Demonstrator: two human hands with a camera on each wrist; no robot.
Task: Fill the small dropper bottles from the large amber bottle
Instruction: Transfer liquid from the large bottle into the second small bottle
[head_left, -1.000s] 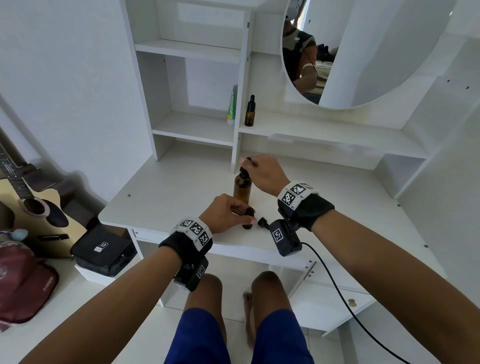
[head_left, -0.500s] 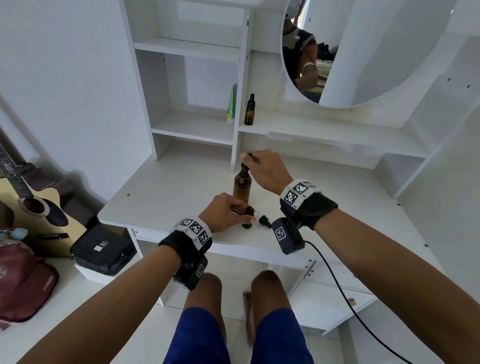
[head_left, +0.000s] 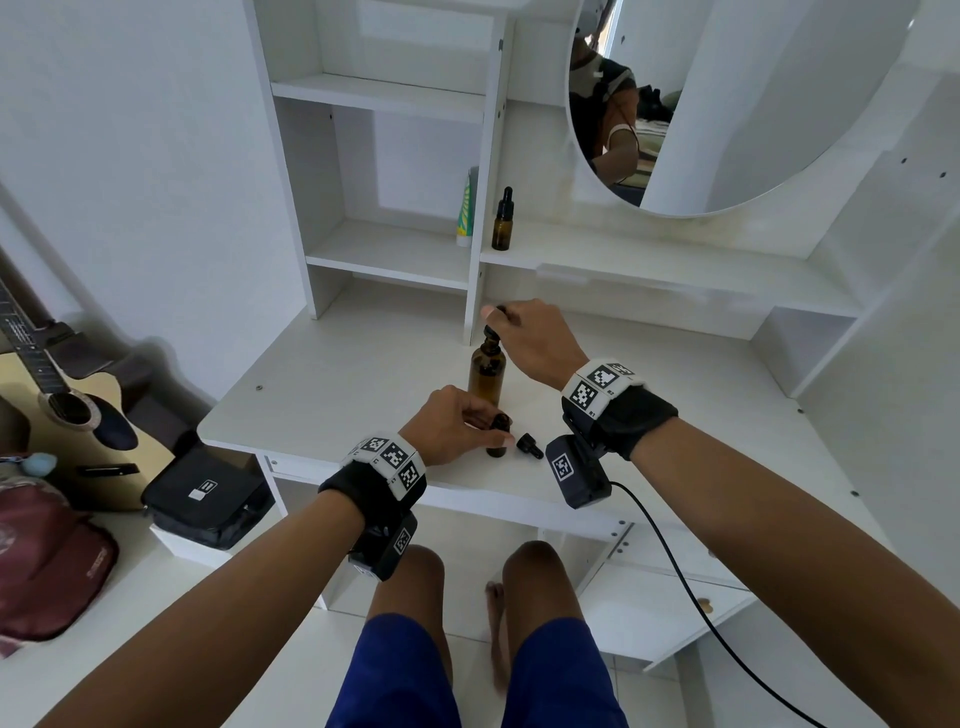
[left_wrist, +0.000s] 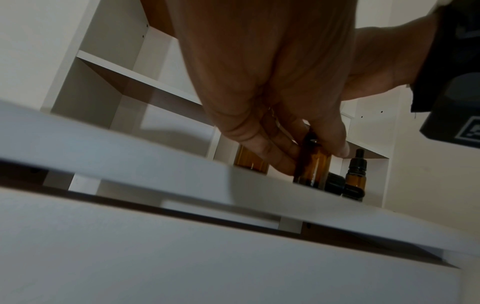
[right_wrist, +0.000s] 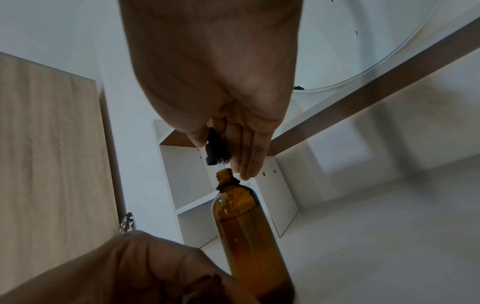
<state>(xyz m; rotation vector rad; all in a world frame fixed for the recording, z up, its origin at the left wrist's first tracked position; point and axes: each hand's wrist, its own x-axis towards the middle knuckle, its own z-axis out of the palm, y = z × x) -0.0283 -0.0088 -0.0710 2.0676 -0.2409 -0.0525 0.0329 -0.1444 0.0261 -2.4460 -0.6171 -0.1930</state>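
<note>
The large amber bottle (head_left: 487, 371) stands upright on the white desk (head_left: 332, 395), its neck open (right_wrist: 225, 174). My right hand (head_left: 511, 325) pinches the black dropper cap (right_wrist: 217, 150) just above that neck. My left hand (head_left: 457, 423) holds a small amber dropper bottle (head_left: 497, 441) upright near the desk's front edge, and its fingers (left_wrist: 275, 148) pinch the glass (left_wrist: 313, 164). A loose black cap (head_left: 530, 446) lies on the desk right of it. A second small, capped dropper bottle (head_left: 502, 221) stands on the shelf behind.
A green and white tube (head_left: 464, 213) stands in the shelf compartment left of the divider. A round mirror (head_left: 727, 104) hangs above. A guitar (head_left: 62, 410), a black case (head_left: 202, 493) and a red bag (head_left: 47, 561) lie left of the desk. A cable (head_left: 691, 592) trails from my right wrist.
My right hand has risen a little with the dropper cap, which now stands clear of the large bottle's neck. The left hand has kept the small bottle in place.
</note>
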